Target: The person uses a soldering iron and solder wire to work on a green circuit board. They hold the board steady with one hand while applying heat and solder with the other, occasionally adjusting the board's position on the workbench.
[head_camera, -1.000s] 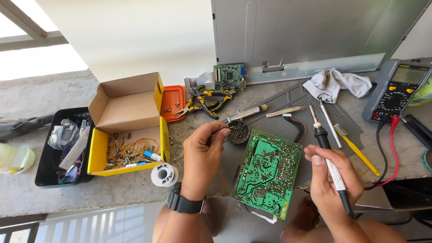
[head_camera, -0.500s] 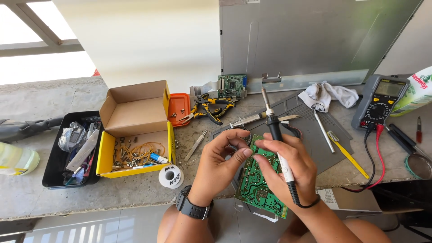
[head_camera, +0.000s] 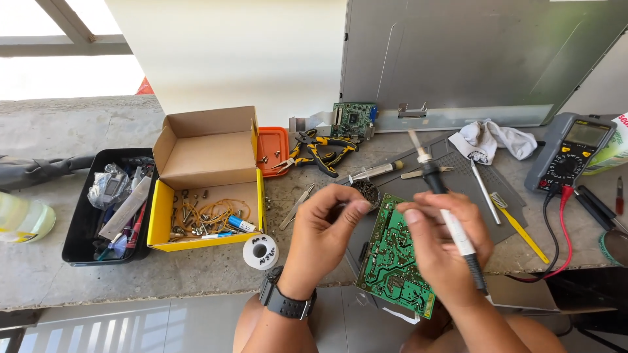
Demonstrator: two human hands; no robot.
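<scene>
A: Grey stone bench (head_camera: 78, 274) by a bright window. Why is the soldering iron (head_camera: 445, 209) tilted up?

B: The right hand (head_camera: 441, 252) grips it tip-away, while the left hand (head_camera: 324, 229), fingers pinched together, reaches toward the green circuit board (head_camera: 396, 265) at the bench edge.

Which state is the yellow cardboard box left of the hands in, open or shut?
Open. The yellow cardboard box has its brown lid flap standing up at the back, and small metal parts and rubber bands show inside.

Open yellow cardboard box (head_camera: 208, 180) left; grey multimeter screen (head_camera: 587, 133) right
</scene>
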